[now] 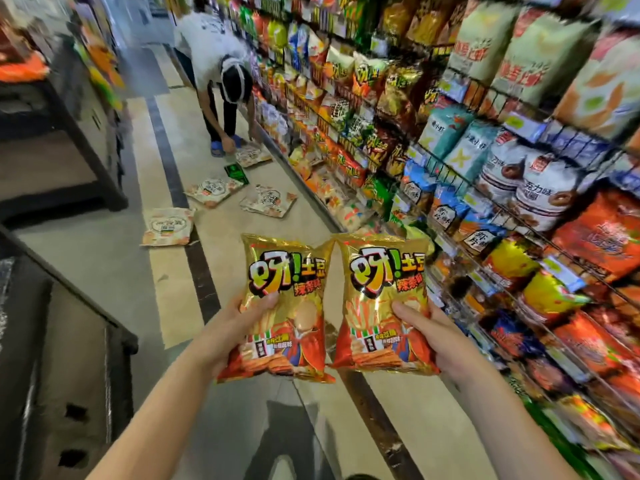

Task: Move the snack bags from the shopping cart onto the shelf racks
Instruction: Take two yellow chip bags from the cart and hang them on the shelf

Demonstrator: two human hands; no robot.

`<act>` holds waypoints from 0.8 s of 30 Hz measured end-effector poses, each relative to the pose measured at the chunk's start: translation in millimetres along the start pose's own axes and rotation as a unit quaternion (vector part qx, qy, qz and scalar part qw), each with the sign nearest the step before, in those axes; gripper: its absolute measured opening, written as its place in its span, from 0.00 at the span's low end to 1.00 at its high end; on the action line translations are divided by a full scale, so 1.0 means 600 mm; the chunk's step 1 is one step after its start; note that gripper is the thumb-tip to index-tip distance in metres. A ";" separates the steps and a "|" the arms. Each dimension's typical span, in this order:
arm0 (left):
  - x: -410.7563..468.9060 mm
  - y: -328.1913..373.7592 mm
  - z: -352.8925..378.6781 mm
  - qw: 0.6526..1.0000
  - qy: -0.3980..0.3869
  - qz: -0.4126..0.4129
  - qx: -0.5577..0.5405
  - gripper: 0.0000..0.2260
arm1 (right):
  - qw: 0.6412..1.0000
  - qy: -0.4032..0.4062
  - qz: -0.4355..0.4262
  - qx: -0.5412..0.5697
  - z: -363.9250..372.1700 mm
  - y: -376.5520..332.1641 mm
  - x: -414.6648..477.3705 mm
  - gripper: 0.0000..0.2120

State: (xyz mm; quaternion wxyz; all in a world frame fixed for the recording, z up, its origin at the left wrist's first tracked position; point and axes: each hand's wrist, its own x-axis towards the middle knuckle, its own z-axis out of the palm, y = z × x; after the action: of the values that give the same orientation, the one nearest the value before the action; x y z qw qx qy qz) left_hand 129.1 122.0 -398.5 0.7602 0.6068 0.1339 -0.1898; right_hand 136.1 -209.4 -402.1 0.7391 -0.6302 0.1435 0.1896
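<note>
Both hands are raised in front of me, apart, each clamped on its own bag. Left hand [225,336] grips the lower left edge of one gold-and-red potato stick bag [285,306], thumb across the front, fingers hidden behind; beside it, near enough that the top corners seem to meet, stands a second identical bag [382,303], which my right hand [440,341] holds by its lower right edge the same way. The two bags are upright with their printed fronts toward me, in the air over the aisle floor [173,289], just short of the shelving.

Far left is a dark display unit [52,341], blurred; further along the floor lie several pale snack bags, the nearest [168,226] flat across a dark floor stripe, two more [214,190] [268,202] beyond it and a small green packet [236,172] between them; past those a person in a white top [221,64] bends double, one hand down at another pale bag [251,155]. Along the whole right side run the wire shelf racks [568,142], packed tier on tier with crisps and snack bags in yellow, orange, blue and white; the lowest rows nearest my right hand hold orange and red packs [588,341].
</note>
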 end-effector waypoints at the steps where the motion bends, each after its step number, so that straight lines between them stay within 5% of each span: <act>1: 0.020 0.015 -0.018 1.000 0.000 0.004 -0.001 0.21 | 1.000 0.000 -0.005 0.003 0.013 -0.008 0.019 0.54; 14: 0.294 0.179 -0.117 0.998 -0.008 0.019 0.053 0.26 | 0.999 0.027 -0.029 0.021 0.098 -0.120 0.290 0.30; 19: 0.446 0.269 -0.141 0.994 -0.001 0.019 0.107 0.23 | 0.998 0.012 -0.039 0.037 0.107 -0.163 0.457 0.46; 24: 0.589 0.350 -0.155 0.992 -0.004 -0.012 0.124 0.28 | 0.997 0.013 -0.036 0.061 0.110 -0.224 0.587 0.26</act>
State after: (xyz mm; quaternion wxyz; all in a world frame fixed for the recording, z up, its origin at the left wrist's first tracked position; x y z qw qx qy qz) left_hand 541.5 208.1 -390.0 0.6769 0.6942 0.1137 -0.2168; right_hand 508.7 -127.5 -432.3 0.7808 -0.5909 0.1418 0.1452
